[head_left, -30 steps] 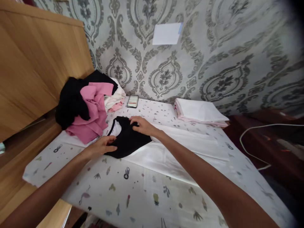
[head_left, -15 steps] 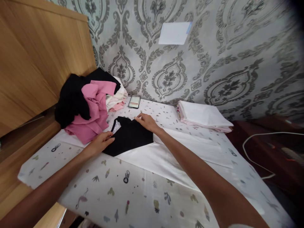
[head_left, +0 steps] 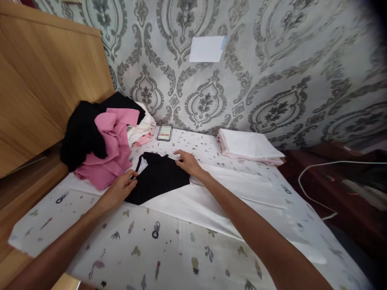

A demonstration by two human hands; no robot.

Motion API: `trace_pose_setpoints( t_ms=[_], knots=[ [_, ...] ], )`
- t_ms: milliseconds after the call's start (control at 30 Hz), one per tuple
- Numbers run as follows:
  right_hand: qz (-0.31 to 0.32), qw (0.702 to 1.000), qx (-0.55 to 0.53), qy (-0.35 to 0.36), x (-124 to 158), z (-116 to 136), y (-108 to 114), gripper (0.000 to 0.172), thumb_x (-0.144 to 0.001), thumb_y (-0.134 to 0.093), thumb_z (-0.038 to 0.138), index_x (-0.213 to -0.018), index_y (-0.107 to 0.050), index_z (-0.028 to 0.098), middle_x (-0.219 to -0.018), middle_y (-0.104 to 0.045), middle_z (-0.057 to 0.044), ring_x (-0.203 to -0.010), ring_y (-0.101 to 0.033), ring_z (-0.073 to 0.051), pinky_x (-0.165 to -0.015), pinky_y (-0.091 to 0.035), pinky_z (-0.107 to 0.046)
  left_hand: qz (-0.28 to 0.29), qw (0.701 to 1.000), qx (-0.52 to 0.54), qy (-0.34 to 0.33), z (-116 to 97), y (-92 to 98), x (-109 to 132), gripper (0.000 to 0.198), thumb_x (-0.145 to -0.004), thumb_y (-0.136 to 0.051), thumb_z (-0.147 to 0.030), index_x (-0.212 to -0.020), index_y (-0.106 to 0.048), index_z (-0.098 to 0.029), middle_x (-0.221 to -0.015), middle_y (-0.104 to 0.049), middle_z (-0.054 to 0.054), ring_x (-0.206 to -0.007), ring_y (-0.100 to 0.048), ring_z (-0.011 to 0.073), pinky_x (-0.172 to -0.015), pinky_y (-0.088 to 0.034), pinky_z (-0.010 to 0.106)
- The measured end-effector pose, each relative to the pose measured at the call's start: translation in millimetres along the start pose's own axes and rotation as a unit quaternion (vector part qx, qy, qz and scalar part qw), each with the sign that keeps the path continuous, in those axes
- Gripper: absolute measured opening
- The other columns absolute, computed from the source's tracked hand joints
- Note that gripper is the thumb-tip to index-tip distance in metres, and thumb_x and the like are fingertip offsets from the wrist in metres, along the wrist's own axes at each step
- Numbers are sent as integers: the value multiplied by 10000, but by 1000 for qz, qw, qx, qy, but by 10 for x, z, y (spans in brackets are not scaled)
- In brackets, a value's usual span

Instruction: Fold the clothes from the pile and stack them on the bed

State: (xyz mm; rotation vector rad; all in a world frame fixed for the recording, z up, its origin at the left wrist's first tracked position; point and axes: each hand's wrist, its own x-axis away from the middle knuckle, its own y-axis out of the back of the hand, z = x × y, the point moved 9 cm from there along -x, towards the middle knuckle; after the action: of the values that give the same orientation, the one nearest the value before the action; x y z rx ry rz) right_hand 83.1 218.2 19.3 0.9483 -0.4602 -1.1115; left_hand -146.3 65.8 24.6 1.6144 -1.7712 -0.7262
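A black garment (head_left: 160,177) lies spread on the bed, with a white label or lining strip showing at its opening on the left. My left hand (head_left: 122,187) pinches that left edge between thumb and fingers. By the garment's upper right edge is my right hand (head_left: 189,164), its thumb and index finger apart and nothing visibly gripped. White cloth (head_left: 211,201) stretches flat to the right from under or beside the black fabric; whether the two are joined I cannot tell.
A heap of black and pink clothes (head_left: 113,139) sits at the left against a wooden panel (head_left: 54,76). Folded white linen (head_left: 250,145) rests near the patterned wall. A small blurred packet (head_left: 165,133) lies at the back. A white cable (head_left: 314,167) hangs at the right.
My right hand's fingers have come off the garment's upper edge and spread apart. The left hand keeps its pinch. The whole view has shifted slightly, moving everything leftward.
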Motion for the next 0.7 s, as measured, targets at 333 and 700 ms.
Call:
trace_pose_setpoints(
  t_ms=[333, 700],
  knots=[
    [-14, 1000, -2, 11, 39, -36, 21, 352, -913, -604, 344, -1242, -610, 218, -893, -697, -23, -791, -619, -181, -735, -427, -287, -11, 917, -300, -263, -1170, -345, -253, 283, -1009, -373, -195, -1199, -581, -164, -1219, -661, 119, -1179, -598, 233, -968, -487, 354],
    [-73, 994, 63, -44, 263, -138, 197, 370, -902, -513, 162, -1263, -590, 186, -1117, -641, -97, -870, -631, -203, -827, -490, -349, 14, 935, -324, -143, -472, -580, -738, 776, -990, -320, -617, -1508, -367, -41, -1581, -306, 277, -1497, -228, 411, -1157, -246, 640]
  ],
)
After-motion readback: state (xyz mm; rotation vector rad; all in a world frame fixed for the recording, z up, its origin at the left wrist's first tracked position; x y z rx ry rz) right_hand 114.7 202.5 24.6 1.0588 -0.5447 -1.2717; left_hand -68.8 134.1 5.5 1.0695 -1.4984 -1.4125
